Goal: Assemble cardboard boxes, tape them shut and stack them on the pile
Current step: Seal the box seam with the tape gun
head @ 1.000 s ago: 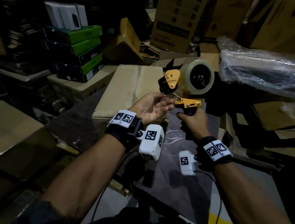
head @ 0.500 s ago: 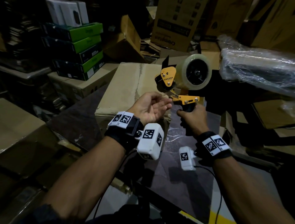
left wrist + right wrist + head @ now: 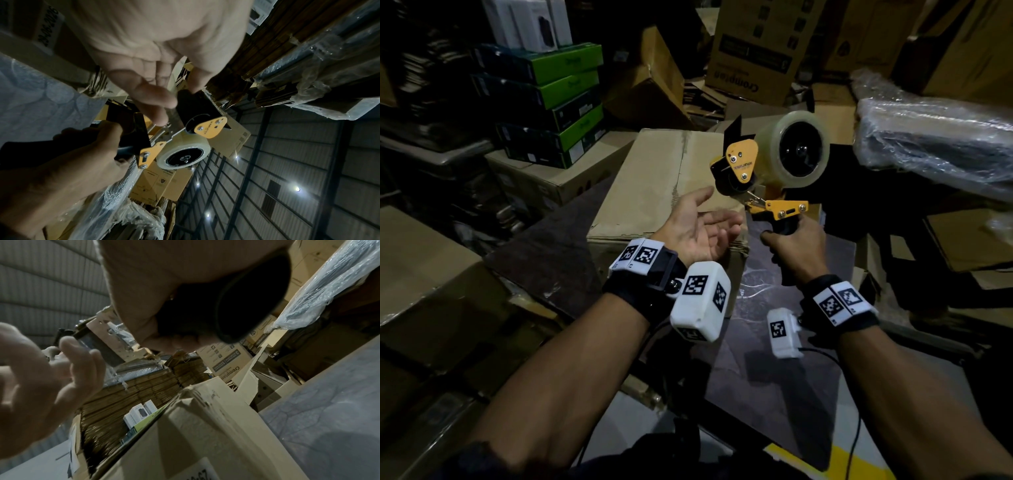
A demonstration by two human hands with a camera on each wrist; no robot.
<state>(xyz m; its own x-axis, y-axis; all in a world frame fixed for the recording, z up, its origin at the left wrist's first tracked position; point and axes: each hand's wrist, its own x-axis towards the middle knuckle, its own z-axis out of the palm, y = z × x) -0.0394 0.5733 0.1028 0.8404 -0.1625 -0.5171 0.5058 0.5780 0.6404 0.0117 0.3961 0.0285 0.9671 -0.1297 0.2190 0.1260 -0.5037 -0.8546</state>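
Observation:
My right hand [image 3: 792,246] grips the black handle of a yellow tape dispenser [image 3: 770,168] and holds it upright in the air; a roll of clear tape [image 3: 796,150] sits on it. My left hand [image 3: 702,229] lies palm up just left of the dispenser's roller, fingers relaxed and holding nothing. In the left wrist view the left fingers [image 3: 152,100] reach close to the toothed blade of the dispenser [image 3: 197,129]; contact cannot be told. A closed brown cardboard box [image 3: 654,181] lies on the dark table [image 3: 565,250] under both hands.
Green and black product boxes [image 3: 544,102] are stacked at the back left on a carton. Printed cartons [image 3: 753,48] stand behind. A plastic-wrapped bundle [image 3: 935,144] lies at the right. Another brown carton [image 3: 421,274] sits at the near left.
The right hand has lifted the dispenser a little and tipped it. The left hand has opened out more, its fingers drawn slightly back from the yellow frame.

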